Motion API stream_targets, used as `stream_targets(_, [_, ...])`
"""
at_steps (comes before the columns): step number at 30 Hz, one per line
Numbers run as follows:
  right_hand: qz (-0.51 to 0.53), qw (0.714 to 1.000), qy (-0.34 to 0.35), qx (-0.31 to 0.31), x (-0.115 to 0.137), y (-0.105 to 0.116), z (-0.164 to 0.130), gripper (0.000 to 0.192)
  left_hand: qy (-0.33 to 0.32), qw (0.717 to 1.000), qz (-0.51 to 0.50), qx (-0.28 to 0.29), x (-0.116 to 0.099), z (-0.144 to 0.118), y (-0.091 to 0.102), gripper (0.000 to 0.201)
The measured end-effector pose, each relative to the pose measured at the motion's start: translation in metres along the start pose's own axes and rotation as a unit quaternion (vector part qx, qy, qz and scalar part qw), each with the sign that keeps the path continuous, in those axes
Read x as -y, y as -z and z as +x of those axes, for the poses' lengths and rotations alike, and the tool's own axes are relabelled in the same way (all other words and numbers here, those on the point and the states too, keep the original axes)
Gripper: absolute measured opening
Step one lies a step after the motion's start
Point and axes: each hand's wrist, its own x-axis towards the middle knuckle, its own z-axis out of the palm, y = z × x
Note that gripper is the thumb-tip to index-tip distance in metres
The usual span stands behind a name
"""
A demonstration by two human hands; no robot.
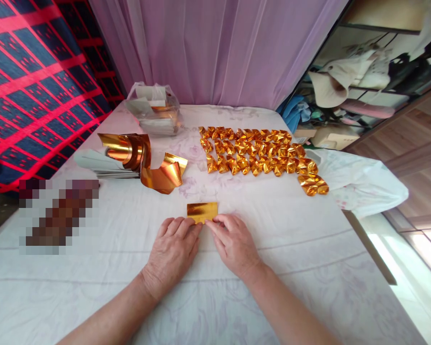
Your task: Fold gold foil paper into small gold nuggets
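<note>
A small rectangle of gold foil paper [202,211] lies on the cloth in front of me, its shiny side partly dark with reflection. The fingertips of my left hand [173,247] close on its near left edge. At the near right edge my right hand [236,243] pinches the same sheet, thumb and forefinger together. The two hands almost meet along that edge, and the fingers cover part of it. Farther off on the right stand rows of folded gold foil pieces [251,155]. To the left, curled sheets of gold foil [161,177] rest beside a stack of pale paper [107,165].
A clear plastic bag [156,110] with papers sits at the back left of the cloth-covered table [104,302]. A white plastic bag [369,179] hangs by the right edge. Behind is a purple curtain [215,52]; shelves with hats [330,81] stand right. A blurred patch covers something at left.
</note>
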Motion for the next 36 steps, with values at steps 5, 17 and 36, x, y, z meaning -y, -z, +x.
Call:
stream_targets(5, [-0.016,1.0,-0.007,0.026,0.002,0.001,0.0,0.038,0.003,1.0,-0.008,0.001,0.0,0.001,0.002,0.03])
stream_targets(17, [-0.055,0.997,-0.046,-0.002,0.006,0.008,0.0,0.033,0.012,0.999,-0.024,0.019,0.003,0.001,0.003,0.029])
stream_targets(36, [-0.075,0.995,-0.05,-0.049,-0.001,0.013,-0.006,0.028,0.01,0.999,-0.018,0.025,0.003,0.0,0.002,0.03])
